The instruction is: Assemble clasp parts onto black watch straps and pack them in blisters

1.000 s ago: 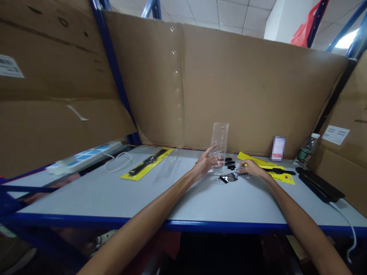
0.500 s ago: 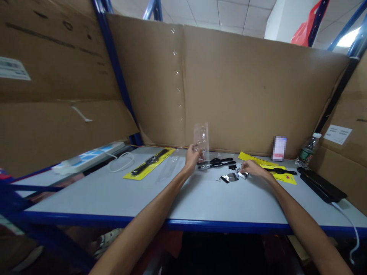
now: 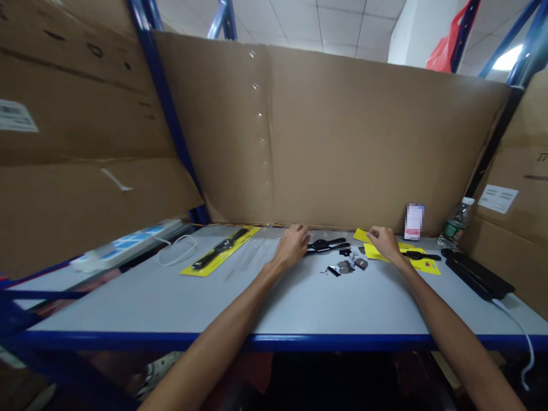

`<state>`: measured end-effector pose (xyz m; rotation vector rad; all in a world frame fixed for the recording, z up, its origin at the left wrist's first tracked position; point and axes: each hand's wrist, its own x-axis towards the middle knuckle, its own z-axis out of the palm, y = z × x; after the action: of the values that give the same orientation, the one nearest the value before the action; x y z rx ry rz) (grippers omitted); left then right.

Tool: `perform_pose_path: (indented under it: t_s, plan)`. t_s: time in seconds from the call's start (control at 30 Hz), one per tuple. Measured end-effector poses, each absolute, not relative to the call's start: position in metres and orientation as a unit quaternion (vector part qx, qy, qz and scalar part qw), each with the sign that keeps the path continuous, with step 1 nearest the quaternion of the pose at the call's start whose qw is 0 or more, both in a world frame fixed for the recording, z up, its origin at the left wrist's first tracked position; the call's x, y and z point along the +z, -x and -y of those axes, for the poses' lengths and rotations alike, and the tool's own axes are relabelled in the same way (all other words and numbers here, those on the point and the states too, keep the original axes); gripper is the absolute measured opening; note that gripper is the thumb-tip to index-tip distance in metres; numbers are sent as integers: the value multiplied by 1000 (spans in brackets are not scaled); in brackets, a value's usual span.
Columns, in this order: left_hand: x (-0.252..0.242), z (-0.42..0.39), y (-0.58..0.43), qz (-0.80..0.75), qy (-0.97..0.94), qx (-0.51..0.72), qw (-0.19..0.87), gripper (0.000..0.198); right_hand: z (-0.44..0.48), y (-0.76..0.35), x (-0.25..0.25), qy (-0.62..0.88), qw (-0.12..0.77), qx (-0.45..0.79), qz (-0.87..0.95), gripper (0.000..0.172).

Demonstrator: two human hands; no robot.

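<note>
My left hand [image 3: 293,246] hovers over the back middle of the table, beside two black spokeshave bodies [image 3: 326,245]. Its fingers are loosely curved and apart, with nothing visible in them. My right hand [image 3: 385,244] is closed in a pinch at a yellow backing card [image 3: 362,235], its fingertips at the card's edge. A second yellow card [image 3: 377,252] lies below that hand, with a black spokeshave [image 3: 417,256] across it. Between my hands lie loose metal blades [image 3: 345,266], a small black part [image 3: 345,252] and a small screw [image 3: 324,272].
On the left, another black spokeshave [image 3: 222,246] lies on a yellow card, near clear plastic packaging [image 3: 248,260]. A power strip [image 3: 128,244] with a white cable is farther left. A phone [image 3: 414,221], a water bottle [image 3: 457,222] and a black case [image 3: 477,275] stand right. Cardboard [image 3: 342,142] walls the back.
My left hand has let go of the clear plastic packaging it held upright. My right hand has left the metal parts and moved up and back to the yellow card.
</note>
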<state>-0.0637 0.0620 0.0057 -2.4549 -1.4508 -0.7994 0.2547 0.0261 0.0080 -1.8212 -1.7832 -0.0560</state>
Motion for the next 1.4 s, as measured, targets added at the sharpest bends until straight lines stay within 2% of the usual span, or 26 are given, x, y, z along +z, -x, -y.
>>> perform_pose_path:
  t_s: [0.13, 0.2, 0.4, 0.7, 0.83, 0.9, 1.03, 1.4]
  plan:
    - [-8, -53, 43, 428, 887, -151, 86, 31, -22, -277, 21, 697, 394, -121, 587, 30]
    - [-15, -51, 39, 428, 891, -125, 87, 35, -20, -285, 22, 705, 404, -135, 567, 28]
    - [-21, -54, 40, 447, 885, -105, 77, 34, -21, -284, 15, 740, 323, -123, 578, 28]
    - [-25, -59, 41, 471, 877, -96, 15, 31, -15, -248, 10, 690, 219, -60, 687, 23]
    - [-26, -58, 37, 490, 865, -111, 4, 41, -9, -228, 4, 675, 176, -46, 715, 24]
    - [-27, -56, 34, 507, 854, -114, 10, 46, -7, -219, -1, 675, 162, -44, 718, 28]
    - [-30, -57, 28, 524, 842, -131, 8, 45, -5, -207, -8, 682, 137, -38, 718, 34]
    - [-32, -73, 28, 551, 805, -179, -128, 32, -4, -208, -8, 675, 116, -19, 729, 20]
